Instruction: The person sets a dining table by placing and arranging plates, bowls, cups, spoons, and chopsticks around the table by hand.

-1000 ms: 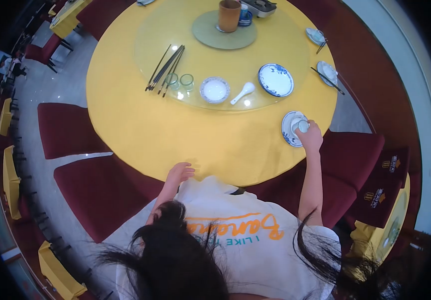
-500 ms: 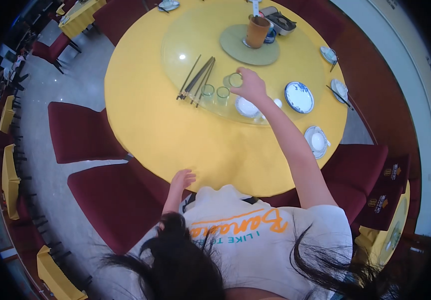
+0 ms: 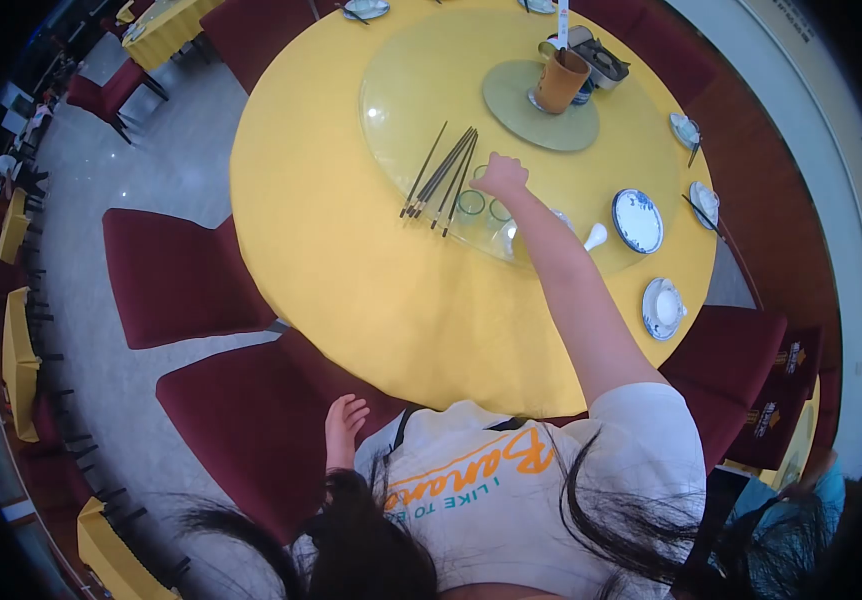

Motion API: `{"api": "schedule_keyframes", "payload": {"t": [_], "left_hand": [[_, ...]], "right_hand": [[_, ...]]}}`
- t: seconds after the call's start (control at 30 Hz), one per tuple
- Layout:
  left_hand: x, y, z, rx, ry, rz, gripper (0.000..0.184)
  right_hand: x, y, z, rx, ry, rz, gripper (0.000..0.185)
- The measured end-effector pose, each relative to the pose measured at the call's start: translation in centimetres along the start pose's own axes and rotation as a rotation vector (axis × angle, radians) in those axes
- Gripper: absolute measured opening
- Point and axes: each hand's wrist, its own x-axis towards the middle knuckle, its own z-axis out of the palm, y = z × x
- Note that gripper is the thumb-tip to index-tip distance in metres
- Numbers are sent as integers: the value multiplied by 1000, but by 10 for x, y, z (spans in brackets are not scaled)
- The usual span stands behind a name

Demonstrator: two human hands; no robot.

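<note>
Over on the left is a red chair (image 3: 236, 425), and in front of it hangs the left hand (image 3: 346, 425), open and holding nothing, its fingers loosely bent. On the turntable (image 3: 406, 100), chopsticks (image 3: 441, 182) lie in a loose fan near the left glass (image 3: 470, 202). The back glass (image 3: 479, 173) shows only partly under the right hand (image 3: 499, 177), whose fingers are curled at it — I can't tell whether they grip it or merely touch. The right glass (image 3: 500, 209) stands just below that hand. With glasses this close, I'd keep the fingers low on the side, the base level, and ease off straight up so no rims knock. I'd hold the forearm (image 3: 566, 270) high, too — there's a spoon (image 3: 596, 237) just to its right. Farther right are a plate (image 3: 638, 221) and, on the yellow cloth (image 3: 381, 300), a saucer (image 3: 654, 326).
</note>
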Motion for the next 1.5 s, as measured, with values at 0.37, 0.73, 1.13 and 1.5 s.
{"api": "schedule_keyframes", "payload": {"t": [0.37,0.73,1.13,1.5], "left_hand": [[0,-6,19,60,-48,-31,34],[-3,-20,44,526,-110,-112,40],[-58,-78,46,609,74,-93,41],[-78,-86,40,506,102,-102,42]], "right_hand": [[-10,25,19,490,156,29,64],[-138,368,70,410,815,764,49],[-184,462,173,1827,599,1005,49],[-201,395,98,1785,522,525,58]]}}
